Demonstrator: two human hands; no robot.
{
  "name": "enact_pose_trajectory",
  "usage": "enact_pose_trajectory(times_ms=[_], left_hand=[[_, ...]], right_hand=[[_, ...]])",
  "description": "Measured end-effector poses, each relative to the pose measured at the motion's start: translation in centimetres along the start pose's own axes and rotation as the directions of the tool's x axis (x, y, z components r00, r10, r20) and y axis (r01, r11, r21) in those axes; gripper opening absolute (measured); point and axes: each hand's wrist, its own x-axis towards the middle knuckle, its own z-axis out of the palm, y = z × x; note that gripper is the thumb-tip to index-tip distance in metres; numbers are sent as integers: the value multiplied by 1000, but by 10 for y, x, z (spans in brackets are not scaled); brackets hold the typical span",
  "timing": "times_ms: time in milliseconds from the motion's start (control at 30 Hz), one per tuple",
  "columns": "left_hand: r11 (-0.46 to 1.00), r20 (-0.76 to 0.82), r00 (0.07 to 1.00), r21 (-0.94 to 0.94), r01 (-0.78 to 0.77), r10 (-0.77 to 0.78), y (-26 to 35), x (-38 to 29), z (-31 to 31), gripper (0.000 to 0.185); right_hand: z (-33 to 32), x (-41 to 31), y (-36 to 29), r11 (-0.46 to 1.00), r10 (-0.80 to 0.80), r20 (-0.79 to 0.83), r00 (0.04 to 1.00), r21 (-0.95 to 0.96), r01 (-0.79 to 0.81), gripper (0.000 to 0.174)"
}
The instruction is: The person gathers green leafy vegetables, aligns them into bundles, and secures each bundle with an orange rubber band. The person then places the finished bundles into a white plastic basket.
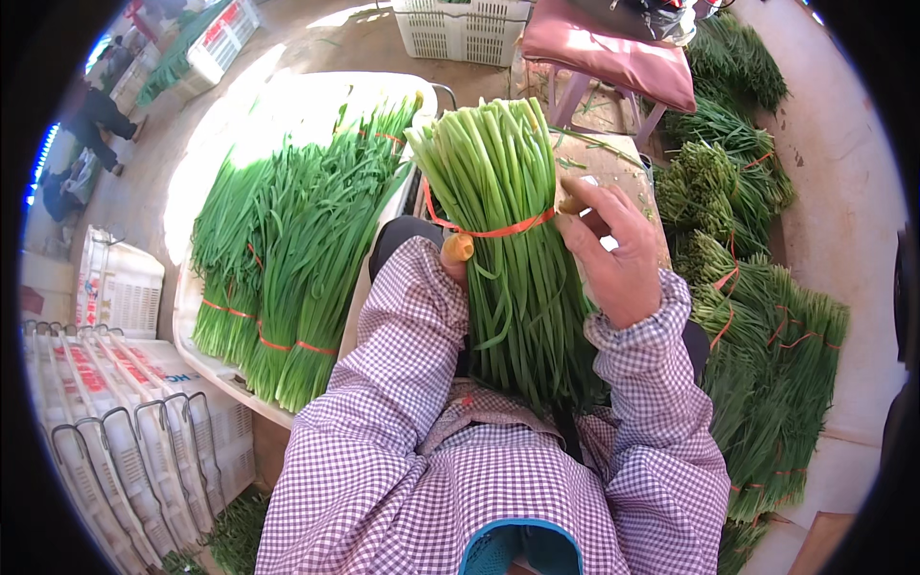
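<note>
A thick bundle of long green leafy stalks, seemingly garlic chives [496,165], stands upright before me, cut pale ends up, leaves down towards my lap. A red tie [510,228] runs around its upper part. My left hand [457,257] is at the bundle's left side, just under the tie; only a thumb with an orange covering on its tip shows plainly, the fingers are hidden behind the stalks. My right hand [611,241] is at the right side, fingers curled, thumb near the tie. Whether its fingertips pinch the tie's end is unclear.
At left, a white crate [188,338] holds tied green bundles [295,244]. More bundles [776,359] lie along the right. Stacked white crates [165,402] stand lower left. A stool with a pink cushion [611,54] and another crate [463,32] are ahead. A person [97,118] is far left.
</note>
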Motion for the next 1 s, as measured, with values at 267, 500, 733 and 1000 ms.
enact_pose_trajectory(times_ms=[267, 500, 733, 1000], left_hand=[[999, -88, 995, 4, 48, -47, 4, -4, 2, 72], [997, -110, 991, -8, 76, -77, 3, -2, 1, 71], [997, -150, 985, -3, 81, -81, 0, -8, -1, 69], [995, -171, 980, 7, 104, -102, 0, -5, -1, 68]], right_hand=[[12, 7, 1, 985, -44, -54, 998, -169, 35, 9], [-33, -12, 14, 363, -163, 395, 904, 876, -317, 17], [-27, -18, 26, 949, 19, -23, 1000, -315, -25, 9], [6, -11, 28, 993, 105, -23, 994, -50, -106, 12]])
